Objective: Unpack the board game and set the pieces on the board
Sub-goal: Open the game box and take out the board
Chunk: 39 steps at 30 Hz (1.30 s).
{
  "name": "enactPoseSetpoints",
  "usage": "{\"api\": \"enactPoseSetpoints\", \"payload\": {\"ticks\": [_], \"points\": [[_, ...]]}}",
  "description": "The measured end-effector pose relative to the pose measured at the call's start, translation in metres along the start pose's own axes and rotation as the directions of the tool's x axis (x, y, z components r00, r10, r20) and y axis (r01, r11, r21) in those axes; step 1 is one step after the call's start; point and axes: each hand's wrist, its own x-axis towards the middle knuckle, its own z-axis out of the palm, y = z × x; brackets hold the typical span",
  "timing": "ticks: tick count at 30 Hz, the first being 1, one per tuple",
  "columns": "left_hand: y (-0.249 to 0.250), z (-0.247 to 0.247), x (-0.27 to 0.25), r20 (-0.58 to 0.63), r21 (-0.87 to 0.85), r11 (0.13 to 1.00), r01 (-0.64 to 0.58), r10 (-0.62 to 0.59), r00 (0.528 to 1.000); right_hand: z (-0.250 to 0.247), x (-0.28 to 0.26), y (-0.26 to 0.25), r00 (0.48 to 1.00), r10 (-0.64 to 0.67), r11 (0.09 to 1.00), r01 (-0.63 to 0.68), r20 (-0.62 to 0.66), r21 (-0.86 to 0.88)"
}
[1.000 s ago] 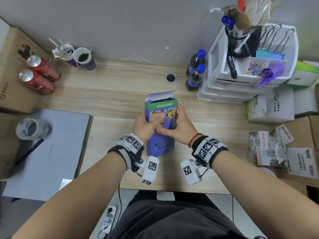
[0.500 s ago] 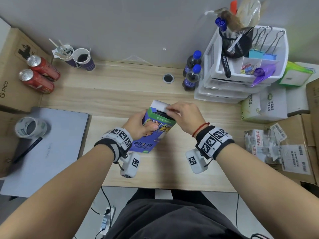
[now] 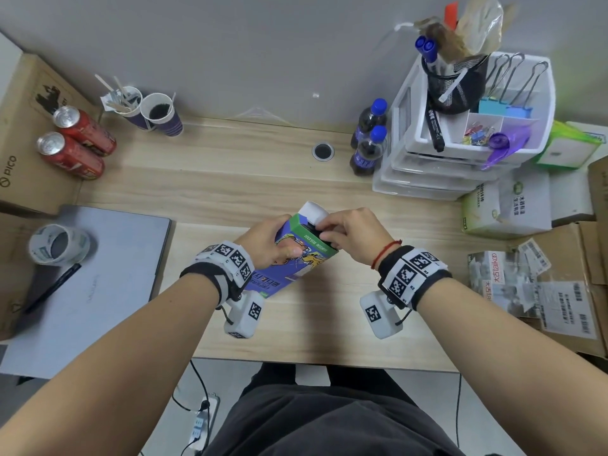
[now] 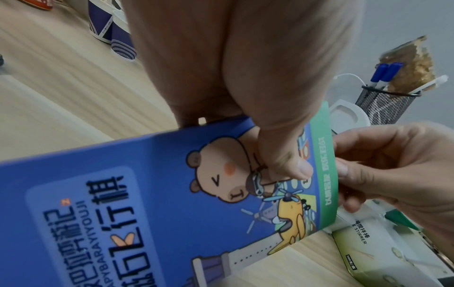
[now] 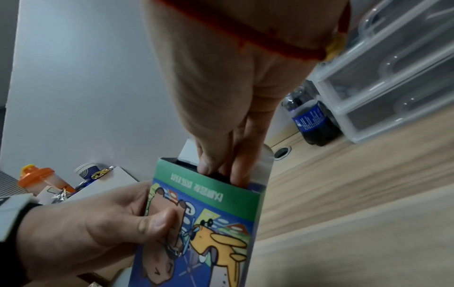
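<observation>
— Two hands are seen at mid-frame: is the box [image 3: 297,258] held?
— It is gripped by the left hand [image 3: 268,246], tilted above the desk [image 3: 230,179]. The right hand's [image 3: 352,233] fingertips [image 5: 237,174] are dipped inside the open top; what is pinched is hidden.
</observation>
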Motion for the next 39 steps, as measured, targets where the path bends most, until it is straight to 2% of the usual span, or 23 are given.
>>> {"api": "enactPoseSetpoints", "payload": {"ticks": [6, 9, 18, 25, 29, 30, 31, 32, 34, 36, 39], "points": [[0.0, 0.008, 0.001, -0.015, -0.035, 0.999, 0.042, -0.042, 0.999, 0.008, 0.0, 0.009, 1.0, 0.014, 1.0, -0.015, 0.023, 0.017], [0.002, 0.01, 0.003, -0.015, -0.006, 0.999, 0.05, -0.05, 0.999, 0.011, -0.001, 0.01, 0.998, 0.045, 0.993, -0.049, 0.038, 0.104], [-0.002, 0.02, 0.008, 0.058, 0.022, 0.993, 0.114, -0.115, 0.992, 0.017, 0.001, 0.024, 0.984, 0.117, 0.973, -0.141, 0.136, 0.18], [0.002, 0.022, 0.013, 0.105, 0.03, 0.988, 0.152, -0.155, 0.982, 0.014, 0.002, 0.025, 0.972, 0.059, 0.996, -0.073, 0.226, 0.057], [-0.005, 0.026, 0.015, 0.142, -0.09, 0.967, 0.239, -0.225, 0.964, 0.028, 0.003, 0.025, 0.973, 0.099, 0.995, -0.1, 0.207, -0.002], [-0.006, 0.028, 0.015, 0.128, -0.048, 0.97, 0.24, -0.232, 0.964, 0.032, 0.004, 0.028, 0.97, 0.129, 0.992, -0.125, 0.205, -0.029], [-0.009, 0.032, 0.015, 0.09, 0.084, 0.97, 0.229, -0.236, 0.968, 0.035, 0.004, 0.032, 0.965, 0.169, 0.985, -0.162, 0.199, -0.053], [-0.013, 0.037, 0.014, 0.041, 0.271, 0.937, 0.219, -0.239, 0.97, 0.037, 0.004, 0.038, 0.957, 0.22, 0.975, -0.212, 0.188, -0.065], [-0.022, 0.051, 0.008, -0.026, 0.555, 0.805, 0.209, -0.235, 0.972, 0.037, 0.003, 0.048, 0.931, 0.327, 0.944, -0.329, 0.165, -0.015], [-0.034, 0.068, 0.002, -0.051, 0.688, 0.697, 0.202, -0.232, 0.971, 0.036, 0.002, 0.056, 0.911, 0.384, 0.919, -0.393, 0.152, 0.04], [-0.047, 0.089, -0.001, -0.149, 0.772, 0.587, 0.243, -0.205, 0.967, 0.033, 0.0, 0.063, 0.907, 0.394, 0.91, -0.408, 0.146, 0.075]]}}
